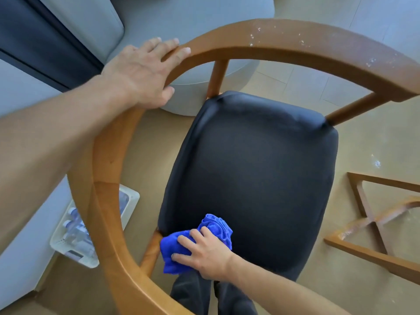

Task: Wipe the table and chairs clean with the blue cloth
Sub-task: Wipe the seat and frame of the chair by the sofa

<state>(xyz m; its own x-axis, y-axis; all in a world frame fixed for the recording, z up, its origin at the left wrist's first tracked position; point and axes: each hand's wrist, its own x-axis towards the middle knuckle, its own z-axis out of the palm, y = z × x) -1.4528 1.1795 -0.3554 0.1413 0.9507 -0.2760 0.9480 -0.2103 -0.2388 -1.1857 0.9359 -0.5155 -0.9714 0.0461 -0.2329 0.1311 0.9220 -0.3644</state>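
Note:
A wooden chair with a curved back rail (284, 39) and a black padded seat (254, 173) fills the view from above. My left hand (143, 71) rests on the rail's left curve, fingers spread over the top and thumb on the inner side. My right hand (204, 253) presses the bunched blue cloth (179, 246) against the near left corner of the seat, fingers spread over the cloth. White specks dot the far right part of the rail.
A white basket of plastic bottles (75, 233) stands on the floor to the left, under the rail. A grey sofa (159, 21) lies beyond the chair. A wooden crossed frame (372, 226) sits on the floor at right. My dark trouser legs (200, 294) show below.

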